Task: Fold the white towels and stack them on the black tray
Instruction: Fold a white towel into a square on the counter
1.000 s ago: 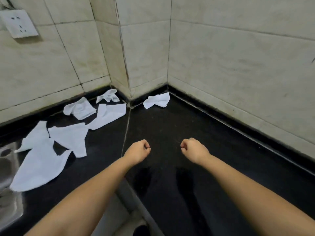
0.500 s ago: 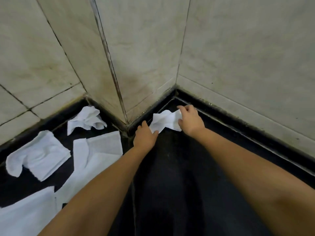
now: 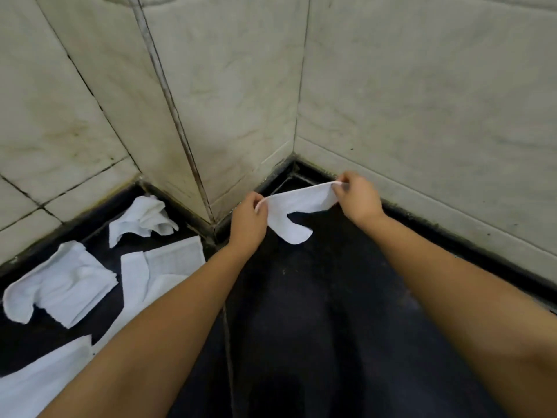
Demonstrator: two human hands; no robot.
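A small white towel (image 3: 297, 208) hangs stretched between my two hands just above the black counter (image 3: 316, 312), close to the tiled corner. My left hand (image 3: 248, 224) pinches its left corner and my right hand (image 3: 357, 199) pinches its right corner. The towel's lower part droops to a rounded flap. Several other white towels lie loose on the counter at the left: a crumpled one (image 3: 144, 218), a half-folded one (image 3: 63, 285), a flat one (image 3: 164, 267) partly under my left forearm, and one at the bottom left edge (image 3: 33, 384). No black tray is in view.
Pale tiled walls (image 3: 422, 116) close in the counter at the back and right, with a projecting wall corner (image 3: 193, 164) between the two counter sections. A seam (image 3: 227, 342) runs down the counter under my left forearm.
My hands went from fists over the counter to the towel in the corner, gripped it, and now have lifted it and pulled it taut. The view has moved closer to the corner.
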